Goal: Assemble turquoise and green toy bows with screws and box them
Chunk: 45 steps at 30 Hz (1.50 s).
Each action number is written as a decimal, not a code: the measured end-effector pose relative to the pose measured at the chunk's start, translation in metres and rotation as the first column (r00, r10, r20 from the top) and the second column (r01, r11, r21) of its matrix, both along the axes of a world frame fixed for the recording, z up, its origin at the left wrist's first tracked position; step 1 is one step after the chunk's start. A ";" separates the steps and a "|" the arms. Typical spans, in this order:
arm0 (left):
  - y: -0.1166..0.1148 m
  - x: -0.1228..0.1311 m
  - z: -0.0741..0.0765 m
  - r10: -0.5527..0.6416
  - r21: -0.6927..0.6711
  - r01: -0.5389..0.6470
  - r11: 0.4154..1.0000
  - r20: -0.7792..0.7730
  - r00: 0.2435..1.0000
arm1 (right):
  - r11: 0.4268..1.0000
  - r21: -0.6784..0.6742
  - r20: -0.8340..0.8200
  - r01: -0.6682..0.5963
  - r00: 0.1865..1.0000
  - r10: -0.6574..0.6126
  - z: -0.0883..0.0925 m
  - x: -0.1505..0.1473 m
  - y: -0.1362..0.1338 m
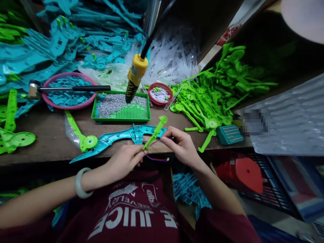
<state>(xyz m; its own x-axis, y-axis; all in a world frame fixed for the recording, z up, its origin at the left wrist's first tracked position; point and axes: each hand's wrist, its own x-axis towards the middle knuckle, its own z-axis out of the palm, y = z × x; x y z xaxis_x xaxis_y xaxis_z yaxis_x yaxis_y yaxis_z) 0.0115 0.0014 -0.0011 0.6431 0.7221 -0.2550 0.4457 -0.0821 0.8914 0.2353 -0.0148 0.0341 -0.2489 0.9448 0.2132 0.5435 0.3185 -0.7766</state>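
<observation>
Two pinch grips, frame centre: left hand [129, 157] holding green part [156, 132]; right hand [181, 145] holding thin wire [154, 142] near blue piece [138, 134].

The brown workbench [45, 135] carries many things. Near its front edge lies a long, curved turquoise piece [111, 135]. Behind this piece stands a green tray [121, 119], between a pink basin [69, 107] on the left and a small red basket [162, 102] on the right. Lime-green parts [212, 96] lie in a heap at the right side, and just beside them stands a teal box [231, 134]
</observation>
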 end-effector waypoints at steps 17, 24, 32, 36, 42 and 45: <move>0.014 0.002 0.008 0.189 0.002 -0.197 0.980 0.277 0.942 | 0.945 -0.315 -0.455 0.092 0.859 -0.235 -0.081 -0.051 -0.041; 0.015 0.001 -0.002 0.176 0.532 -0.271 0.802 0.223 0.959 | 0.908 -0.396 -0.731 -0.135 0.644 -0.223 -0.056 -0.032 -0.014; 0.022 -0.006 -0.001 0.177 0.864 -0.257 0.434 0.198 0.964 | 0.863 -0.436 -0.382 -0.255 0.921 0.079 -0.019 -0.027 0.012; 0.025 -0.014 0.010 0.259 0.788 -0.246 0.564 0.114 0.959 | 0.989 0.022 -0.055 -0.146 0.988 0.147 -0.003 -0.021 0.020; 0.025 -0.014 0.029 0.104 0.333 -0.114 0.936 0.047 0.993 | 0.936 0.221 0.510 -0.274 0.851 0.129 0.034 -0.011 0.029; 0.022 -0.012 0.033 0.135 0.305 -0.158 0.939 0.097 0.986 | 0.981 -0.018 0.672 -0.194 0.724 0.155 0.041 -0.010 0.030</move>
